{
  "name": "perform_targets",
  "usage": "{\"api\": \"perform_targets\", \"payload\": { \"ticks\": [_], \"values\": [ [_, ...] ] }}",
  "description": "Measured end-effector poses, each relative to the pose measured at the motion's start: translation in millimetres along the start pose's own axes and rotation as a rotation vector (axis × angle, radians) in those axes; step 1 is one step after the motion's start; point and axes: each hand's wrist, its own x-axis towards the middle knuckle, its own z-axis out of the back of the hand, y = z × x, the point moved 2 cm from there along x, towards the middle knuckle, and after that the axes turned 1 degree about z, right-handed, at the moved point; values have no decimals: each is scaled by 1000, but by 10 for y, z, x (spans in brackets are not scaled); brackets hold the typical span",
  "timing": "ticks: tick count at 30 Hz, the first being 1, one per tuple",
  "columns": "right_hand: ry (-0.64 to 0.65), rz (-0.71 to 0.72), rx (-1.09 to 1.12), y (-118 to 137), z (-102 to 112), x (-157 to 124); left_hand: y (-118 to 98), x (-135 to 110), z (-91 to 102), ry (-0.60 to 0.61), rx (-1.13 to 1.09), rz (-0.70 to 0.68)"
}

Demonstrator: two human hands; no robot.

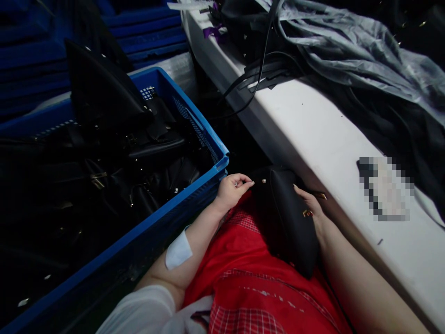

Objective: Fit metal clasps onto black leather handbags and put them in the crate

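A black handbag [287,213] with gold-coloured metal fittings rests tilted on my lap, over a red apron [257,260]. My right hand [314,211] grips the bag by its right side, close to a gold fitting [307,213]; part of the fingers is hidden behind it. My left hand [237,188] is closed in a pinch at the bag's upper left edge. What lies between its thumb and finger is too small and dark to name. A small shiny piece [263,181] shows on the bag just right of those fingertips.
To the left stands a blue crate [194,195] full of black bags [107,102]. A white table [313,125] runs along the right, bearing black straps [267,74], clear plastic wrapping [358,51] and a pixelated object [385,190]. Blue stacked crates [146,32] stand behind.
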Motion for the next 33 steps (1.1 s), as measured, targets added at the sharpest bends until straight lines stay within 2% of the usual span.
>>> {"api": "perform_targets", "payload": {
  "ticks": [4,9,12,14,19,22,26,29,33],
  "values": [
    [2,-36,-3,-19,32,16,-83,-60,10,66,-94,86],
    [13,-63,31,-47,62,21,-299,-262,31,187,-434,198],
    [7,-80,42,-57,43,9,-387,-283,33,197,-608,233],
    [-1,-104,46,-61,16,-9,-415,-245,13,173,-641,242],
    [-19,-150,53,-59,-42,-41,-394,-132,-118,122,-477,204],
    [-23,-124,70,-52,-48,-29,-374,-110,-173,87,-301,73],
    [-19,-94,67,-53,-30,-7,-418,-111,-152,21,9,-135],
    [19,-86,32,-64,-3,13,-482,-98,-113,30,94,-238],
    [74,-50,4,-77,33,48,-529,-54,-81,61,123,-307]
  ]
}}
